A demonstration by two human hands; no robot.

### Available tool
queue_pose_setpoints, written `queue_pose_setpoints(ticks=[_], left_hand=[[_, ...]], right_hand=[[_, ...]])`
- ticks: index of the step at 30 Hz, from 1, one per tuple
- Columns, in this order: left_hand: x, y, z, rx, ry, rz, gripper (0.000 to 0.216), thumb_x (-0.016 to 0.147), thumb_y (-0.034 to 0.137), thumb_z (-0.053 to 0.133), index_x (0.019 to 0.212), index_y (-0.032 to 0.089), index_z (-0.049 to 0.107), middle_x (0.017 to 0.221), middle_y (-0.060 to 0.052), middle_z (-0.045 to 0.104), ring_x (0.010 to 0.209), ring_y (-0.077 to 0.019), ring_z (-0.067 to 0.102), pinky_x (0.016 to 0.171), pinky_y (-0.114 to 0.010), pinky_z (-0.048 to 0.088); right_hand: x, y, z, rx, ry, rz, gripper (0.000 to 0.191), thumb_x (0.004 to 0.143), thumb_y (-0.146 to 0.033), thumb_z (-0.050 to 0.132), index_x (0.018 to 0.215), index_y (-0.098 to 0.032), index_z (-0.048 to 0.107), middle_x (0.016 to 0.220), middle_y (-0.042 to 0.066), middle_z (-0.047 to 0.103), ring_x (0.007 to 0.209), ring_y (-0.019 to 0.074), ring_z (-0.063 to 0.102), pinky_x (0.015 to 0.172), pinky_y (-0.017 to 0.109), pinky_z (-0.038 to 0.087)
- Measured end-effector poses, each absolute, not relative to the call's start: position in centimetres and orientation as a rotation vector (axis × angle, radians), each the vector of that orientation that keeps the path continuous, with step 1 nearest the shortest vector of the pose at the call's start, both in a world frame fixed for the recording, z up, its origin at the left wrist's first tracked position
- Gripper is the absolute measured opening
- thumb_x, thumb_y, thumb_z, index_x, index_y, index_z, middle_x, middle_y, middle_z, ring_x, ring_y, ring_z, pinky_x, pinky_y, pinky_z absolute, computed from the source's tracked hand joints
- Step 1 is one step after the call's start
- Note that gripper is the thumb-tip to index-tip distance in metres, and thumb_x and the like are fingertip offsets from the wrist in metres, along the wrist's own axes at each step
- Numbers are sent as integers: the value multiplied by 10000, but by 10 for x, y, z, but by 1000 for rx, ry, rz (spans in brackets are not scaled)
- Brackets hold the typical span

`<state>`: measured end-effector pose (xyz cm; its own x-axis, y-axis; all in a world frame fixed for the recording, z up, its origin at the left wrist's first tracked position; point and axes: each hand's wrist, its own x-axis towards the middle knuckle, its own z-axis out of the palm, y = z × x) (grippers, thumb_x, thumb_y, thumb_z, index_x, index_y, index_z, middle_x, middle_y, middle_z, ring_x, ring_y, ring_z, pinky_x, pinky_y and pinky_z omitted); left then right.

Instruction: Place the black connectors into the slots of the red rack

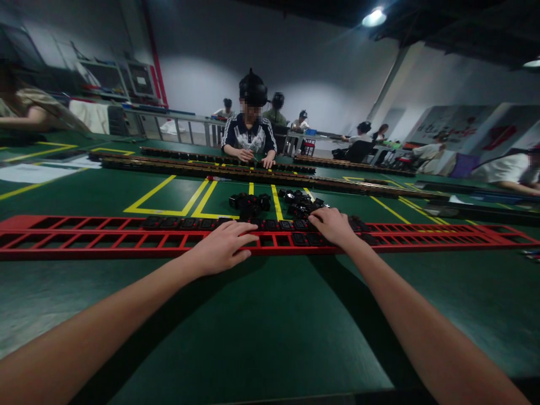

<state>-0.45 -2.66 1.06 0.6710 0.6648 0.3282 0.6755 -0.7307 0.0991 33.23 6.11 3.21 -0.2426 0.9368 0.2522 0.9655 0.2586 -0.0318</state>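
Note:
A long red rack (pixel 84 236) with two rows of small cells lies across the green table. Several cells near its middle hold black square parts (pixel 171 223). My left hand (pixel 221 246) rests palm down on the rack, fingers stretched out flat over the cells. My right hand (pixel 333 225) lies on the rack a little to the right, knuckles up and fingers curled down onto the black parts; what its fingertips hold is hidden. Just behind the rack sit two loose heaps of black parts (pixel 250 202), the right heap (pixel 300 203) close to my right hand.
Yellow lines (pixel 166 194) mark the green table (pixel 253 326). Further back lie long dark racks (pixel 202 167) where a person (pixel 250 132) opposite works with both hands. More people sit at tables behind and at the left and right edges.

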Motion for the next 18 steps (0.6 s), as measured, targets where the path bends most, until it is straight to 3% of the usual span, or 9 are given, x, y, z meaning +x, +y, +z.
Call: queue_pose_setpoints(ticks=[8, 18], left_hand=[[-6, -27, 10, -2844, -1141, -568, 338, 948, 285, 574, 1279, 233, 618, 1495, -86, 487, 1353, -287, 463, 1137, -505, 352], [-6, -26, 10, -2834, -1137, -534, 335, 951, 278, 573, 1277, 215, 622, 1493, -91, 487, 1343, -284, 466, 1129, -505, 365]], right_hand=[[332, 65, 28, -1576, -2400, -205, 351, 1002, -379, 410, 1140, -260, 710, 1230, 99, 675, 1147, 304, 525, 986, 515, 309], [332, 68, 26, -1558, -2476, -108, 382, 1009, -368, 393, 1252, -299, 679, 1325, 70, 656, 1230, 331, 512, 1052, 608, 236]])
